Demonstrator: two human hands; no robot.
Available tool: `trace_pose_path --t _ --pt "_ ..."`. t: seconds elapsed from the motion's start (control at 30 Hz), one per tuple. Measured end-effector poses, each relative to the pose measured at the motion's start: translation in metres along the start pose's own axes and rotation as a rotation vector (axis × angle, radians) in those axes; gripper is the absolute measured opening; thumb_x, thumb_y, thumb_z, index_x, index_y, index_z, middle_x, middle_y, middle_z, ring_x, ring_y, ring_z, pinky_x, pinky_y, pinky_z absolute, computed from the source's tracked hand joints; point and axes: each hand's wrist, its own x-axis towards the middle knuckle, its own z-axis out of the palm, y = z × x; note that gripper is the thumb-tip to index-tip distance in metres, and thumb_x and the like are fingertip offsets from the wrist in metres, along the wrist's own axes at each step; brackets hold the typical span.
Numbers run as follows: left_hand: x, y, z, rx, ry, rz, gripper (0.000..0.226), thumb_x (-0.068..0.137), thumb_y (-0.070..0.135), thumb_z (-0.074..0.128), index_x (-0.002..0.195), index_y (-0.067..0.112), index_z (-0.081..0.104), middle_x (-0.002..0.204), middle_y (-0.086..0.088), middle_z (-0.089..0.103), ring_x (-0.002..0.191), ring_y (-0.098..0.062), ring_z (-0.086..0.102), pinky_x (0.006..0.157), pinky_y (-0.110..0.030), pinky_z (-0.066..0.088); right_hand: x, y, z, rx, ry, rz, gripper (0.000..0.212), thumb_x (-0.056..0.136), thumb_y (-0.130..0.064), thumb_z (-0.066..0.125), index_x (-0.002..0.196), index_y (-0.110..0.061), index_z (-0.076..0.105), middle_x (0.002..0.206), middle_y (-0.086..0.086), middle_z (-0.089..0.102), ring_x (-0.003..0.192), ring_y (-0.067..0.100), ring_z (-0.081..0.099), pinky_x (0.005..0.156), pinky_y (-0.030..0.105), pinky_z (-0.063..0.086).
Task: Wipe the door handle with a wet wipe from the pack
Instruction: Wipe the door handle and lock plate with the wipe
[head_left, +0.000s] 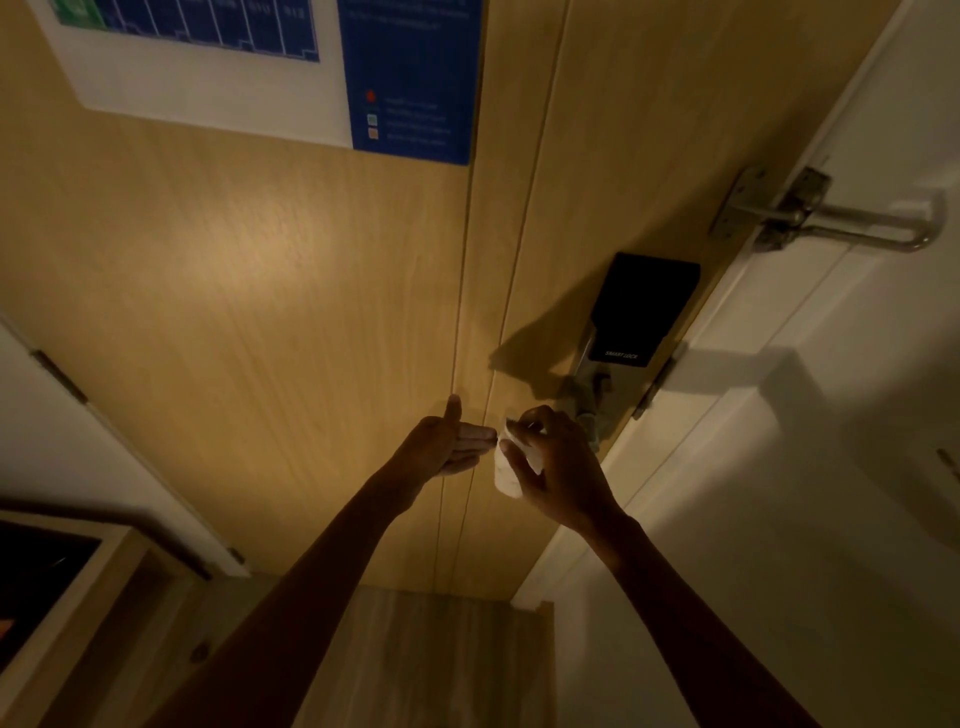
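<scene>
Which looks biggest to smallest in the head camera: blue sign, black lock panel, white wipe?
1. blue sign, though cut off at the top
2. black lock panel
3. white wipe, partly hidden by the right hand

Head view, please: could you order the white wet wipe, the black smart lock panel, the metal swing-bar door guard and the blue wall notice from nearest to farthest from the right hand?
From the right hand:
1. White wet wipe, held in its fingers.
2. Black smart lock panel, just above, on the door edge.
3. Metal swing-bar door guard, upper right on the frame.
4. Blue wall notice, top of the door.
</scene>
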Motion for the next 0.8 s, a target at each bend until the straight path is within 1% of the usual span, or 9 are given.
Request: trace_pose_path --t 0.1,0.17,0.27,0.33,0.43,0.5,0.57,0.7,0.8 --pt "0.000 -0.001 -0.002 0.034 0.006 0.023 0.066 0.099 0.052 0.020 0.110 0.010 0.070 0.112 -0.005 0.072 0.106 -0.013 0.067 0.097 -0.031 0.051 0.004 0.002 0.003 -0.037 0.000 -0.004 0.032 0.095 -0.034 0.055 0.118 -0.014 0.065 0.119 0.003 0.063 0.108 0.012 0.057 0.087 0.017 0.048" --pt "0.001 -0.002 -0.004 0.049 0.012 0.029 0.067 0.098 0.054 0.019 0.109 0.012 0.071 0.111 -0.004 0.073 0.106 -0.012 0.067 0.096 -0.030 0.051 0.006 0.003 0.006 -0.022 0.001 0.011 0.031 0.093 -0.032 0.060 0.118 -0.015 0.065 0.117 0.000 0.067 0.108 0.010 0.060 0.092 0.020 0.050" --pt "0.003 0.000 -0.004 0.075 0.004 0.041 0.068 0.096 0.056 0.018 0.108 0.014 0.071 0.106 0.000 0.074 0.101 -0.009 0.068 0.090 -0.026 0.052 0.005 0.003 0.002 -0.050 -0.033 0.001 0.027 0.091 -0.028 0.063 0.116 -0.017 0.066 0.106 -0.003 0.071 0.101 0.008 0.063 0.090 0.029 0.054" --pt "0.005 0.002 -0.002 0.071 -0.009 0.019 0.067 0.096 0.056 0.018 0.105 0.015 0.072 0.100 0.002 0.074 0.099 -0.007 0.068 0.089 -0.024 0.052 0.002 0.007 -0.008 -0.077 -0.037 0.009 0.025 0.089 -0.025 0.065 0.113 -0.016 0.067 0.100 -0.003 0.072 0.098 0.009 0.063 0.090 0.030 0.053" --pt "0.006 0.003 0.001 0.055 -0.012 0.002 0.064 0.096 0.057 0.021 0.095 0.021 0.074 0.089 0.008 0.075 0.099 -0.007 0.067 0.090 -0.026 0.051 -0.004 0.008 -0.021 -0.074 -0.006 -0.001 0.017 0.087 -0.019 0.067 0.102 -0.012 0.070 0.090 0.001 0.073 0.091 0.015 0.066 0.090 0.031 0.052" --pt "0.005 0.002 0.002 0.068 -0.004 0.011 0.064 0.096 0.057 0.021 0.099 0.020 0.074 0.091 0.007 0.075 0.098 -0.006 0.068 0.091 -0.026 0.052 -0.001 0.003 -0.017 -0.104 -0.016 -0.012 0.015 0.088 -0.022 0.065 0.100 -0.013 0.069 0.088 0.000 0.073 0.088 0.014 0.066 0.088 0.031 0.052" --pt "0.003 0.001 0.002 0.085 -0.002 0.026 0.065 0.096 0.057 0.020 0.102 0.018 0.073 0.094 0.007 0.074 0.097 -0.004 0.068 0.091 -0.026 0.052 0.004 -0.003 -0.007 -0.129 -0.037 -0.005 0.017 0.090 -0.025 0.063 0.103 -0.016 0.068 0.091 -0.002 0.073 0.089 0.011 0.066 0.086 0.029 0.052" --pt "-0.001 0.003 0.004 0.106 0.007 0.056 0.065 0.097 0.054 0.019 0.102 0.018 0.073 0.094 0.008 0.073 0.098 -0.003 0.066 0.091 -0.025 0.051 0.008 -0.004 -0.002 -0.172 -0.087 -0.013 0.018 0.089 -0.026 0.064 0.105 -0.017 0.066 0.088 -0.003 0.072 0.086 0.011 0.065 0.083 0.026 0.049" --pt "-0.003 0.004 0.005 0.119 0.014 0.058 0.065 0.098 0.053 0.020 0.108 0.013 0.071 0.109 -0.002 0.072 0.102 -0.007 0.065 0.099 -0.030 0.049 0.000 0.008 -0.008 -0.275 -0.131 -0.025 0.017 0.090 -0.029 0.062 0.105 -0.020 0.064 0.087 -0.005 0.071 0.087 0.011 0.065 0.087 0.027 0.047"
